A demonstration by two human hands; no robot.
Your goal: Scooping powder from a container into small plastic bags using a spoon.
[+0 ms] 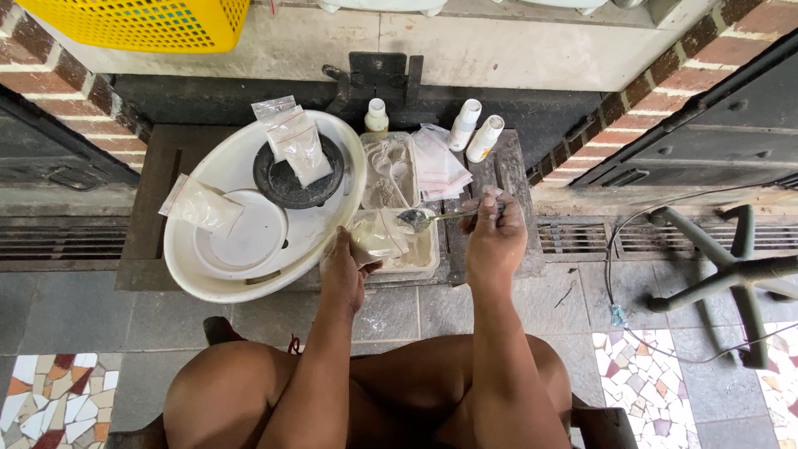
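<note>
My left hand (342,270) holds a small clear plastic bag (378,235) partly filled with pale powder, above a clear rectangular container (422,256) of the same powder. My right hand (495,233) grips a metal spoon (422,219) by its handle; the bowl of the spoon sits at the bag's mouth. A second clear container (387,170) with powder and a plastic spoon lies just beyond. A stack of empty small bags (439,165) rests to the right of it.
A large white basin (218,278) on the left holds a white lid, a dark round dish (287,185) and filled powder bags (295,141). Three small white bottles (470,131) stand behind. A yellow basket (145,23) is at top left; a stool base (731,270) and cable at right.
</note>
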